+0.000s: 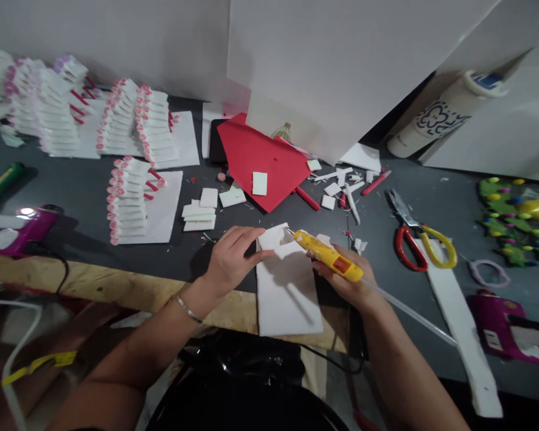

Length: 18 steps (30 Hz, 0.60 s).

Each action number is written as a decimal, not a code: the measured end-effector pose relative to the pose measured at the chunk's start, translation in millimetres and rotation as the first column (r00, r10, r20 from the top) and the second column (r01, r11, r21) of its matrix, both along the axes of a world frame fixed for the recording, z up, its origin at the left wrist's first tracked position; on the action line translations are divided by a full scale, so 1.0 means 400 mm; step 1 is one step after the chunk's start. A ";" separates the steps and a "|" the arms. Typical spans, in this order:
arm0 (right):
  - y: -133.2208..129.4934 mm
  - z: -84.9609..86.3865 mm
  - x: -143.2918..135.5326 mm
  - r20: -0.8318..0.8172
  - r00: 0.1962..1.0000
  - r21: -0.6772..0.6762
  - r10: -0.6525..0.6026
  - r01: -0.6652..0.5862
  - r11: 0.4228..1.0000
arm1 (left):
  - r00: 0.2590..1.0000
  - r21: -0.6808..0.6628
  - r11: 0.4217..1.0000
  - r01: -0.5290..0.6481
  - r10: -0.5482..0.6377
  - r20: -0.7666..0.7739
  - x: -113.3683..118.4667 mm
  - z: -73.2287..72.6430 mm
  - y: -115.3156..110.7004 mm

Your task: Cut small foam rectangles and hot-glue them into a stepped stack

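My left hand (pixel 236 254) pinches the far end of a white, foam-like sheet (pixel 290 299) between thumb and fingers. That end is folded up, and the near part hangs over the table's front edge. Wrapped round a yellow hot glue gun (pixel 327 254) is my right hand (pixel 348 278). The gun's nozzle points left, at the folded end of the sheet, close to my left fingertips. A long clear glue stick (pixel 413 314) sticks out of the gun's back. Part of the sheet's right edge is hidden behind the gun and my right hand.
Bundles of white pieces with pink tips (pixel 128 203) fill the left. Red sheet (pixel 265 161) and white scraps (pixel 327 202) lie ahead. Scissors (pixel 415 233), a long white strip (pixel 460 323), a purple device (pixel 498 326) and a tumbler (pixel 431 123) are right. A person's arm (pixel 40 371) shows lower left.
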State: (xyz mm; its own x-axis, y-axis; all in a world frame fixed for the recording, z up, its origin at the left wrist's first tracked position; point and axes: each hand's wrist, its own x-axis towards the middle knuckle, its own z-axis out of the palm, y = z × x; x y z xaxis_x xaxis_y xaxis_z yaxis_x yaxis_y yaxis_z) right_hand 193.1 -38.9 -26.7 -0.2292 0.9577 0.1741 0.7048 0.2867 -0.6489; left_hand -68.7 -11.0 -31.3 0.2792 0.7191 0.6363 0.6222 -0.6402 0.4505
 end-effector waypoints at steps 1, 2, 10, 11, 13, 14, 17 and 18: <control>0.000 -0.002 0.000 0.008 1.000 0.015 -0.009 0.009 1.000 | 1.000 0.004 1.000 0.001 -0.001 0.000 0.000 0.000 0.000; 0.000 -0.004 -0.002 0.015 1.000 0.030 -0.007 0.006 1.000 | 1.000 0.006 1.000 0.004 -0.003 -0.002 0.000 0.000 0.000; 0.005 0.005 -0.014 0.016 0.998 0.050 0.061 -0.061 0.997 | 1.000 -0.008 1.000 0.026 -0.026 -0.016 0.001 0.002 -0.002; 0.005 0.006 -0.014 0.010 0.999 0.031 0.054 -0.054 0.998 | 1.000 -0.008 1.000 0.025 -0.025 -0.016 0.001 0.003 -0.002; 0.005 0.008 -0.011 -0.002 0.999 -0.010 0.037 -0.037 0.999 | 1.000 -0.009 1.000 0.025 -0.026 -0.016 0.001 0.003 -0.002; 0.005 0.008 -0.010 -0.005 1.000 -0.024 0.024 -0.024 0.999 | 1.000 -0.010 1.000 0.025 -0.025 -0.017 0.001 0.003 -0.002; 0.004 0.007 -0.006 -0.003 1.000 -0.016 -0.008 0.008 1.000 | 1.000 -0.008 1.000 0.019 -0.019 -0.019 0.002 0.005 -0.002; 0.004 0.005 -0.004 0.003 1.000 -0.006 -0.016 0.016 1.000 | 1.000 -0.004 1.000 0.019 -0.020 -0.018 0.002 0.005 -0.002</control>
